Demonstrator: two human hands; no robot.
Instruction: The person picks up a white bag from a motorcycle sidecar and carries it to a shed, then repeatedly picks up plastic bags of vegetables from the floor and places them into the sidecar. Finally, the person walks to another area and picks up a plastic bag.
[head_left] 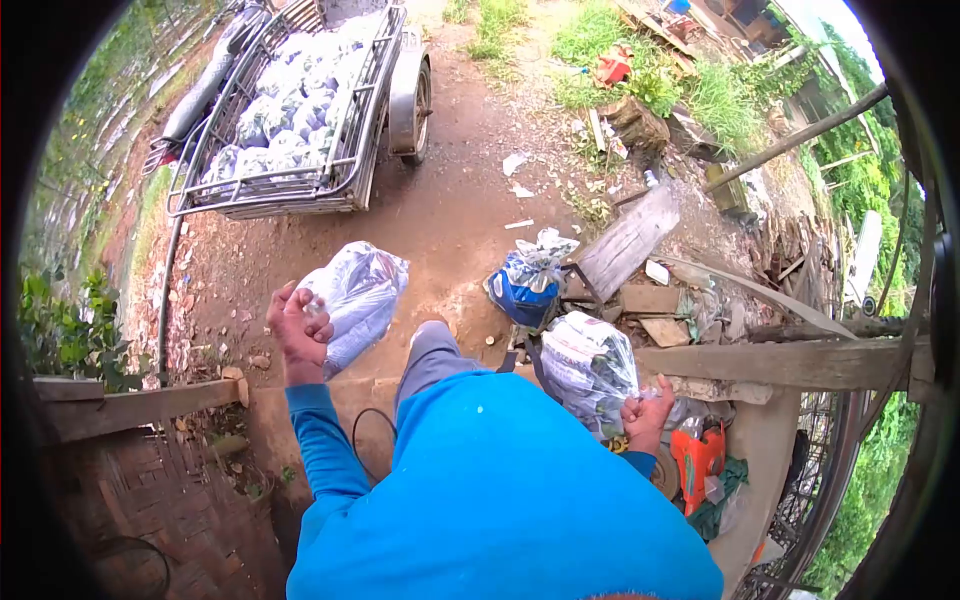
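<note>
My left hand (pixel 302 328) is closed on the gathered top of a clear plastic bag (pixel 358 300) with pale contents, which hangs out to the left over the dirt. On the right, my right hand (pixel 648 412) grips the edge of another clear plastic bag (pixel 588 365), printed and filled with whitish and dark contents. Just beyond that second bag sits a blue and white bag (pixel 528 285) with crumpled plastic at its top.
A metal-railed cart (pixel 352 190) loaded with filled plastic bags stands at the upper left. An orange tool or container (pixel 697 462) lies beside my right hand. Wooden beams (pixel 770 366), a plank (pixel 632 240) and debris line the right side. A wooden rail (pixel 150 408) is at left.
</note>
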